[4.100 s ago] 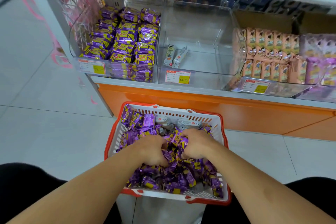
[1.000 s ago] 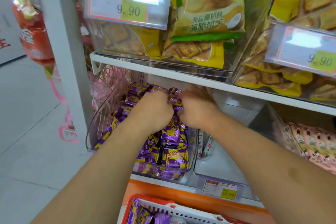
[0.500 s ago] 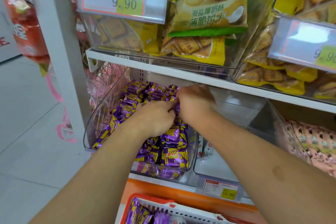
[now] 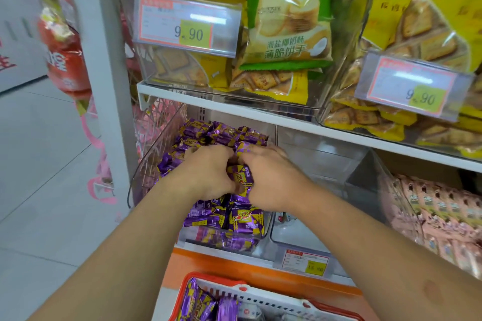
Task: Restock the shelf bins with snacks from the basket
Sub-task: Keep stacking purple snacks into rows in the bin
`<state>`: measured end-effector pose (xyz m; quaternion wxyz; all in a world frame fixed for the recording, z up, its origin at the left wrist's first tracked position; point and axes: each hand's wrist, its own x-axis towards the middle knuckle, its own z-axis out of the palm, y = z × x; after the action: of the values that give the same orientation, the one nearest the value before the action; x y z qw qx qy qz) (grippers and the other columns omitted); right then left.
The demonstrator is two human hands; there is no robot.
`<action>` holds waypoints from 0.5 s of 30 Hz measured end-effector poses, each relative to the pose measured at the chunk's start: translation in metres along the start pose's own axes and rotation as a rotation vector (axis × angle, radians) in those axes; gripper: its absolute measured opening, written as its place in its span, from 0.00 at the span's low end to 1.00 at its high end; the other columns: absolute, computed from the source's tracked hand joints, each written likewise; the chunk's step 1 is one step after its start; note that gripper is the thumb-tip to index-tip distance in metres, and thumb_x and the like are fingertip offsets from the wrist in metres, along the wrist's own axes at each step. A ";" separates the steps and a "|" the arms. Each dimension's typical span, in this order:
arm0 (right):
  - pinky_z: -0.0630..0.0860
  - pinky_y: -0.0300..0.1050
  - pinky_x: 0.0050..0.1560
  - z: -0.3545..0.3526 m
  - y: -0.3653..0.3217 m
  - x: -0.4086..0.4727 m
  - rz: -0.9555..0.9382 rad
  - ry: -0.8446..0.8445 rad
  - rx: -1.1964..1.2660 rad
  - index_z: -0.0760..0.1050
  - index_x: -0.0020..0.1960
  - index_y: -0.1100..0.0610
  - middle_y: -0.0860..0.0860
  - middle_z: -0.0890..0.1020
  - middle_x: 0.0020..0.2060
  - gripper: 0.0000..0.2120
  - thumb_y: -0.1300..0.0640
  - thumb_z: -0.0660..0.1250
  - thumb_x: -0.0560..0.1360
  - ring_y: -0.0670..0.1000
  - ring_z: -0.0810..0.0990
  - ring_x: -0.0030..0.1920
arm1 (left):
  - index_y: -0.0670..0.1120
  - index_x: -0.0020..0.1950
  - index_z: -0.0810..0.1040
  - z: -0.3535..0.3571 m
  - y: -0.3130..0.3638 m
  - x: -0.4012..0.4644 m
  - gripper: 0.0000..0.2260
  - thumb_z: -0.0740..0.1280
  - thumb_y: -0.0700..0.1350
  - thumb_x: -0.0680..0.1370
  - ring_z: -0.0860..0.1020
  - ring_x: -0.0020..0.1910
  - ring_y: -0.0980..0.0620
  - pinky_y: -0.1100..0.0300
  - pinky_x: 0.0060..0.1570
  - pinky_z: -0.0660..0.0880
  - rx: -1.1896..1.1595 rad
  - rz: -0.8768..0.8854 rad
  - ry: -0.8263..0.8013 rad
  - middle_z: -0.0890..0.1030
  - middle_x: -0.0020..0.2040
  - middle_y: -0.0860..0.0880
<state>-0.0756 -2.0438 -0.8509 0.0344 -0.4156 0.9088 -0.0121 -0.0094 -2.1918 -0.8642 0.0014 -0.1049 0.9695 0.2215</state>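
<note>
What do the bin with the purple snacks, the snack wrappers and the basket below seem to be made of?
Bin: clear hard plastic, probably acrylic; you can see through its glossy walls.
Purple snack wrappers: shiny crinkled film, likely metallised plastic; it catches light.
Basket: moulded plastic, red rim, white slotted walls.

The snacks (image 4: 245, 219) in the clear bin (image 4: 146, 164) are purple with yellow marks and red writing. The basket (image 4: 208, 279) is red with a white wall full of little holes. The shelf (image 4: 260, 109) is white, with an orange strip (image 4: 208, 266) lower down. The cracker bag (image 4: 287, 21) is green and pale yellow. The price tag (image 4: 187, 26) is white with a red edge and a yellow patch. The packs (image 4: 443, 211) on the right are pink.
</note>
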 end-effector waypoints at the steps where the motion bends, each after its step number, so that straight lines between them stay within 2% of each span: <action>1: 0.70 0.52 0.67 0.002 0.000 -0.003 0.011 0.007 0.003 0.74 0.54 0.51 0.50 0.78 0.51 0.19 0.50 0.67 0.64 0.57 0.78 0.58 | 0.54 0.48 0.78 0.000 0.001 -0.002 0.15 0.77 0.58 0.68 0.77 0.49 0.47 0.46 0.63 0.71 -0.010 0.002 0.016 0.80 0.44 0.56; 3: 0.68 0.52 0.69 0.006 -0.001 -0.007 0.027 0.045 0.034 0.73 0.62 0.52 0.50 0.77 0.57 0.23 0.53 0.72 0.67 0.56 0.76 0.62 | 0.52 0.48 0.79 -0.001 0.002 -0.004 0.14 0.78 0.53 0.68 0.78 0.46 0.47 0.52 0.53 0.74 -0.064 0.022 0.064 0.80 0.41 0.54; 5: 0.70 0.53 0.70 0.007 -0.003 -0.010 0.023 0.064 0.125 0.70 0.72 0.53 0.51 0.75 0.63 0.33 0.59 0.73 0.68 0.56 0.75 0.66 | 0.51 0.53 0.81 -0.005 0.003 -0.008 0.17 0.80 0.49 0.67 0.81 0.46 0.48 0.58 0.44 0.74 -0.147 0.036 0.112 0.81 0.42 0.54; 8: 0.74 0.53 0.68 0.003 -0.005 -0.012 0.042 0.105 0.280 0.63 0.79 0.52 0.52 0.73 0.70 0.41 0.66 0.71 0.68 0.56 0.73 0.70 | 0.51 0.65 0.79 -0.013 0.001 -0.013 0.30 0.84 0.44 0.65 0.81 0.48 0.52 0.59 0.49 0.77 -0.349 -0.001 0.123 0.80 0.49 0.56; 10: 0.72 0.49 0.70 0.000 -0.006 -0.014 0.045 0.136 0.318 0.59 0.81 0.51 0.53 0.72 0.73 0.42 0.68 0.69 0.71 0.55 0.71 0.72 | 0.48 0.65 0.79 -0.017 -0.003 -0.014 0.32 0.84 0.39 0.64 0.82 0.50 0.52 0.59 0.50 0.79 -0.528 -0.024 0.123 0.81 0.52 0.54; 13: 0.75 0.51 0.67 0.000 -0.005 -0.016 0.001 0.160 0.327 0.56 0.81 0.43 0.52 0.74 0.71 0.43 0.61 0.72 0.74 0.54 0.74 0.69 | 0.43 0.62 0.80 -0.020 -0.011 -0.013 0.25 0.81 0.32 0.67 0.83 0.49 0.48 0.59 0.49 0.82 -0.745 -0.042 0.172 0.83 0.53 0.44; 15: 0.78 0.54 0.59 0.002 -0.005 -0.015 -0.013 0.162 0.298 0.62 0.76 0.38 0.49 0.77 0.63 0.36 0.52 0.75 0.74 0.54 0.79 0.60 | 0.45 0.60 0.80 -0.020 -0.014 -0.013 0.21 0.78 0.30 0.70 0.83 0.47 0.49 0.52 0.53 0.83 -0.819 -0.049 0.205 0.84 0.54 0.43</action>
<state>-0.0620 -2.0362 -0.8521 0.0221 -0.4096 0.8940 -0.1802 0.0068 -2.2102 -0.8519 -0.1318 -0.1416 0.7937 0.5768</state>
